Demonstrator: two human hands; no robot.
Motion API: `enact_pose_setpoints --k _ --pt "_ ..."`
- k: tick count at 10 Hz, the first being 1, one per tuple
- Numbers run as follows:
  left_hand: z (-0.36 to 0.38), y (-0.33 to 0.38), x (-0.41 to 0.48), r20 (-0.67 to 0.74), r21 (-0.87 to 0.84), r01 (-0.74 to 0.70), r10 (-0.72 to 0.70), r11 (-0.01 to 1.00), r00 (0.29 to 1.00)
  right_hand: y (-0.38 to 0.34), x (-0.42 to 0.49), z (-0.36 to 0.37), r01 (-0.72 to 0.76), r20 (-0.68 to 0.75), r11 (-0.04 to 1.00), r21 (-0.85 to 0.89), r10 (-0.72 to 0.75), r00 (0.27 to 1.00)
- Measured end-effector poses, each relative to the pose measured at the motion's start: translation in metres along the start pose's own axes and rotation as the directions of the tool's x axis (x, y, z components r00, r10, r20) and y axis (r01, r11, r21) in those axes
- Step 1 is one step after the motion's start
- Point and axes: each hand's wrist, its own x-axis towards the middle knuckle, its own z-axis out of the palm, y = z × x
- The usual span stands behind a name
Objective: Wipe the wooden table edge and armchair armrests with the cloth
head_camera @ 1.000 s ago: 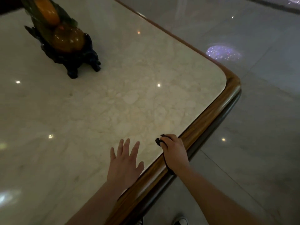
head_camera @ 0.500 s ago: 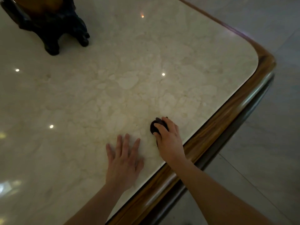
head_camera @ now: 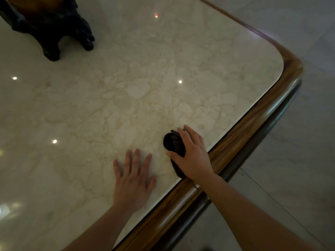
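Note:
A dark cloth (head_camera: pixel 173 144) lies bunched on the pale marble tabletop (head_camera: pixel 145 87), just inside the wooden table edge (head_camera: pixel 243 134). My right hand (head_camera: pixel 192 154) presses down on the cloth, fingers curled over it, with the wrist crossing the wooden rim. To its left, my left hand (head_camera: pixel 133 178) rests flat on the marble with fingers spread and nothing in it. The brown wood rim runs diagonally from bottom centre up to a rounded corner (head_camera: pixel 291 66) at the right. No armchair is in view.
A dark carved ornament stand (head_camera: pixel 52 28) sits on the marble at the top left. Beyond the table edge, grey tiled floor (head_camera: pixel 299 160) fills the right side. Small ceiling light reflections dot the marble.
My right hand has slid the cloth off the wooden rim onto the marble, a little inward. The view has shifted, bringing the table corner farther right. My left hand stays flat.

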Motion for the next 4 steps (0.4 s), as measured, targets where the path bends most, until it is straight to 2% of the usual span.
enact_pose_setpoints --k 2,3,4 --pt "-0.005 0.005 -0.001 0.048 -0.025 0.024 -0.023 0.999 0.999 0.001 -0.007 -0.015 0.016 0.064 0.999 -0.039 -0.014 0.998" --pt "-0.021 0.008 0.008 0.073 -0.06 0.092 -0.088 0.994 0.993 -0.001 -0.01 -0.023 0.023 0.038 0.998 -0.051 -0.021 0.999" --pt "-0.045 0.018 0.012 0.07 -0.073 0.098 -0.093 0.992 0.993 -0.007 -0.017 -0.041 0.015 0.052 0.998 -0.066 -0.011 0.999"
